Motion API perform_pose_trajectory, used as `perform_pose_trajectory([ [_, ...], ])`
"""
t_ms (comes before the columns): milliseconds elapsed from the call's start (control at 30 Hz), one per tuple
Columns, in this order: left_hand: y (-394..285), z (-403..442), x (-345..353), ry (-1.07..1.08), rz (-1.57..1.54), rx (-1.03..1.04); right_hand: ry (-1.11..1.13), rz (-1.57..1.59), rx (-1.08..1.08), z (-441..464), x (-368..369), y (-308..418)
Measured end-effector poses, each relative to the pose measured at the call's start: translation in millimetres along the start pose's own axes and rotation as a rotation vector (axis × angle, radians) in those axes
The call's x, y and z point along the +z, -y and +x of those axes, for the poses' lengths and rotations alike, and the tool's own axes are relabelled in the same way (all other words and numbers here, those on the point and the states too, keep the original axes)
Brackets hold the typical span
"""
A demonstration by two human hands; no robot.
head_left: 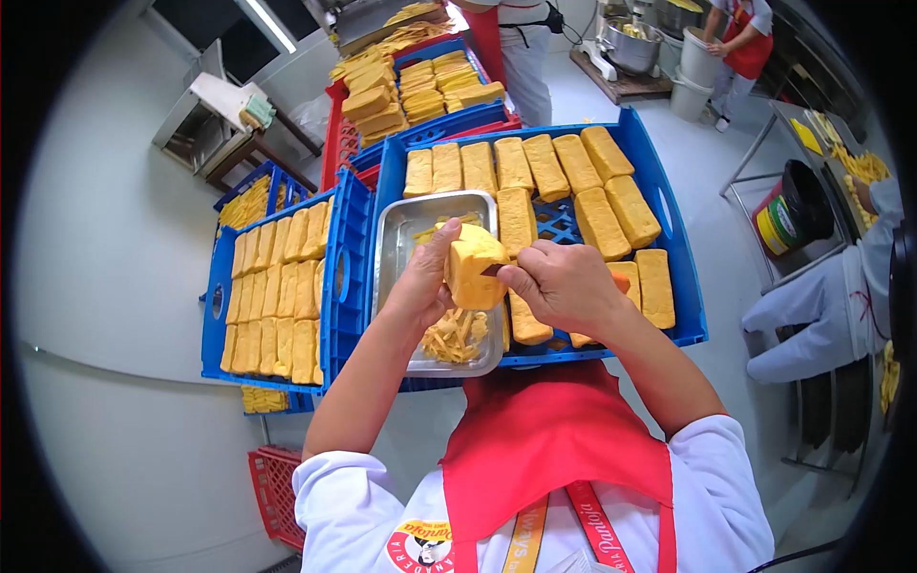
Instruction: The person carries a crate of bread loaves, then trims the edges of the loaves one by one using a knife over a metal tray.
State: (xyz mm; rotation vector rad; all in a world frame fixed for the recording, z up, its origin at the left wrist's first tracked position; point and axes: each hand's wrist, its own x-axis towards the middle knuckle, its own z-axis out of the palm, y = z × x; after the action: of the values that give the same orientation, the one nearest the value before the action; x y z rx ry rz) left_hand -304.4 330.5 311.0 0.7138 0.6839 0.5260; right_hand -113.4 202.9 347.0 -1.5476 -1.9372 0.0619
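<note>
My left hand grips a yellow bread loaf from its left side and holds it above a metal tray. My right hand is closed around a knife; its dark blade touches the loaf's right side, and an orange end shows behind the fist. Thin yellow crust strips lie in the tray. Under my hands, a blue crate holds rows of yellow loaves, and the tray sits in its left part. My right hand and forearm hide some of the loaves.
At left stands another blue crate with more loaves. Stacked crates with slices are at the back. A co-worker stands there, another is by white buckets, and a third is at the right-hand table. A red crate sits lower left.
</note>
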Motion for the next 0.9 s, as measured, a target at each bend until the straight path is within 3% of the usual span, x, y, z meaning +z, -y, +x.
perform_pose_trajectory([
  [267,4,-17,-38,-0.126,-0.06,0.123,0.141,0.059,-0.104,25,39,16],
  [467,-9,-22,-63,-0.306,-0.059,0.191,0.542,0.177,-0.004,28,59,39],
  [533,-17,-17,-75,-0.276,-0.063,0.254,0.535,-0.077,-0.122,20,68,44],
  [667,-32,-4,-49,-0.479,0.328,0.461,0.51,-0.133,-0.042,10,58,38],
  [767,-32,22,-4,-0.459,0.453,0.457,0.501,0.01,0.034,-1,32,24],
  [900,-17,73,50,-0.444,1.14,0.563,0.426,0.195,0.138,-28,-10,4],
])
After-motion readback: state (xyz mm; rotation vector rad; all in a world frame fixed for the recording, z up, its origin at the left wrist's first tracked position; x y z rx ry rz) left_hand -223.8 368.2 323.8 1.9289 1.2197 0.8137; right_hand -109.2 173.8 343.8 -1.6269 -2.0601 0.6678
